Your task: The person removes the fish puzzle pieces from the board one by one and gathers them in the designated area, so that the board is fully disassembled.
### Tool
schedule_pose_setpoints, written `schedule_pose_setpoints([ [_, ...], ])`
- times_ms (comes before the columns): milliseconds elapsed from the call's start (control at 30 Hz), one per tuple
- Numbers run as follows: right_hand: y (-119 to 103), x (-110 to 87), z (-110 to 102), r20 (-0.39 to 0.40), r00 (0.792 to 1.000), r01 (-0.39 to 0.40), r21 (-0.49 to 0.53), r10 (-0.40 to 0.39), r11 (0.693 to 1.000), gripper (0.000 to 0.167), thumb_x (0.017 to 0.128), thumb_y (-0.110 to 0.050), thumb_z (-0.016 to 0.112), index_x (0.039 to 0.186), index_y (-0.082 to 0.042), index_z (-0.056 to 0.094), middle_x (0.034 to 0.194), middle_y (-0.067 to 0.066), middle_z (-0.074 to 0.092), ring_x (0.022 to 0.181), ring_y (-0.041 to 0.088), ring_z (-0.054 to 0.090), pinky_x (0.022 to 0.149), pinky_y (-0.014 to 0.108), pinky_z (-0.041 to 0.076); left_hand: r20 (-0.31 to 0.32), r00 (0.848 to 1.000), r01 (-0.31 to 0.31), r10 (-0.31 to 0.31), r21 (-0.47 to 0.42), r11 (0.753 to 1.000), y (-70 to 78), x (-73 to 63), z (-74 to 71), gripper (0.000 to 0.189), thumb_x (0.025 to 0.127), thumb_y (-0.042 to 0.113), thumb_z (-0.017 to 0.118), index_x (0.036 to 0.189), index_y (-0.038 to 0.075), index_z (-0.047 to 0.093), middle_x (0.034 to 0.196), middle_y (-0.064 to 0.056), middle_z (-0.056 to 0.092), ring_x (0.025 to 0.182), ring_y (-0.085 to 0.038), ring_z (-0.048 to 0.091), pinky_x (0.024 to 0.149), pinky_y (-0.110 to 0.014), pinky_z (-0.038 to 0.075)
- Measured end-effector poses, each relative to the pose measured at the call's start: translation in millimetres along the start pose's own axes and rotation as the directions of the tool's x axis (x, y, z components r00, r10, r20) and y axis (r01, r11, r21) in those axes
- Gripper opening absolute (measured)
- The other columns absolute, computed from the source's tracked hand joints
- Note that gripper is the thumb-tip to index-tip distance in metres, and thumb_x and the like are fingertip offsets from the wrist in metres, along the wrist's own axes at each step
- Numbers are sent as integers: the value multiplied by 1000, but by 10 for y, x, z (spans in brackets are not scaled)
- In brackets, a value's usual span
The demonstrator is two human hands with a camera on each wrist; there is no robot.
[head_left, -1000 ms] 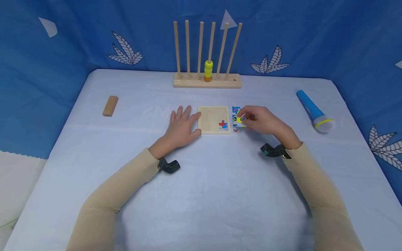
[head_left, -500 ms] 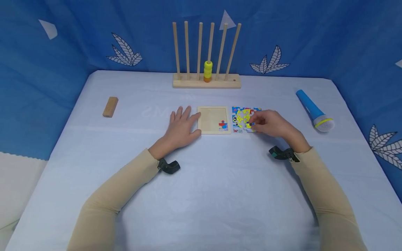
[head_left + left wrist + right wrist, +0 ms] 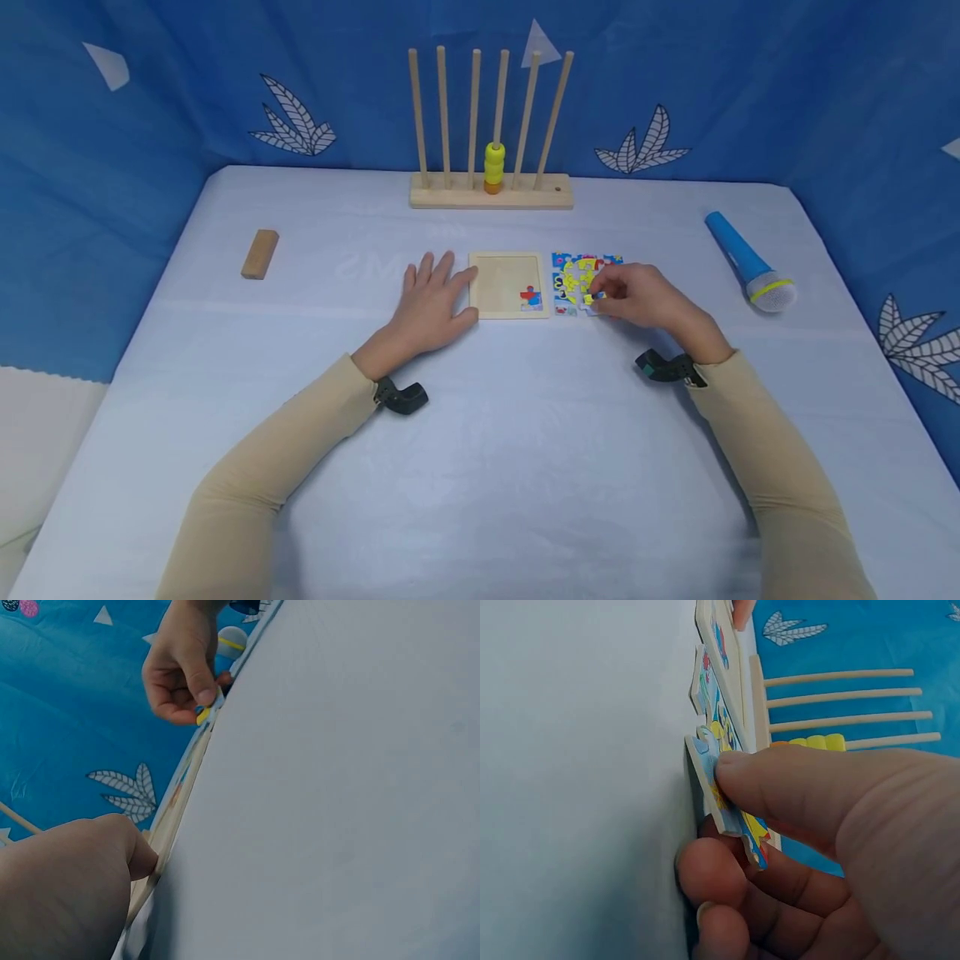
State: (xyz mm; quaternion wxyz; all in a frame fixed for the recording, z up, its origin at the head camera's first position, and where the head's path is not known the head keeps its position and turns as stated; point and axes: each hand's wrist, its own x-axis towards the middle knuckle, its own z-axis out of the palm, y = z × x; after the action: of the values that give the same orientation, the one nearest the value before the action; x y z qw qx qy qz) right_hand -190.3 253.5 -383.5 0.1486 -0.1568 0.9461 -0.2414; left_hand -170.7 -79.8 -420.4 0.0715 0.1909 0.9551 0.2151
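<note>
My left hand [image 3: 427, 312] lies with fingers spread on the table, its thumb and index finger touching the left side of the wooden puzzle tray [image 3: 495, 287]. One red-and-blue puzzle piece [image 3: 531, 298] sits in the tray's near right corner. Just right of the tray lie several colourful loose puzzle pieces [image 3: 568, 282], partly covered by my right hand [image 3: 641, 296]. In the right wrist view, my thumb and fingers pinch a puzzle piece [image 3: 707, 780] with yellow and pale blue on it, tilted up from the table. Its far edge is hidden by the thumb.
A wooden rod stand [image 3: 491, 200] with yellow and orange beads on one rod is at the back. A wooden block [image 3: 261, 254] lies to the left, a blue toy microphone [image 3: 742, 254] to the right. Blue cloth hangs behind the table.
My right hand has moved rightward from the left part of the loose pieces to their near right part, uncovering more yellow pieces. My left hand has stayed at the tray.
</note>
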Motion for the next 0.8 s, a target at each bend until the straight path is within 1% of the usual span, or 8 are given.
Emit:
schedule_pose_setpoints([
  [167, -19, 8, 19, -13, 1000, -10, -26, 10, 1000, 19, 89, -10, 75, 106, -3, 69, 84, 10, 58, 78, 24, 51, 64, 29, 41, 0, 1000, 4, -4, -6, 1000, -6, 4, 3, 67, 94, 38, 50, 156, 14, 42, 169, -22, 20, 158, -48, 6, 123, -69, 6],
  [533, -60, -2, 40, -18, 999, -49, -26, 49, 998, 19, 90, -12, 74, 106, -3, 68, 83, 11, 57, 79, 25, 50, 66, 33, 40, -1, 1000, 0, 0, -5, 1000, -11, 8, 9, 67, 94, 38, 50, 156, 14, 42, 169, -22, 20, 158, -48, 6, 123, -69, 6],
  [800, -132, -14, 58, 1, 994, -108, -88, 109, 990, 24, 92, -17, 75, 111, -6, 65, 88, 12, 58, 84, 26, 52, 69, 33, 42, 1, 1000, -1, 1, -1, 1000, -8, 5, 4, 67, 95, 39, 49, 156, 14, 42, 169, -23, 20, 158, -48, 7, 122, -69, 6],
])
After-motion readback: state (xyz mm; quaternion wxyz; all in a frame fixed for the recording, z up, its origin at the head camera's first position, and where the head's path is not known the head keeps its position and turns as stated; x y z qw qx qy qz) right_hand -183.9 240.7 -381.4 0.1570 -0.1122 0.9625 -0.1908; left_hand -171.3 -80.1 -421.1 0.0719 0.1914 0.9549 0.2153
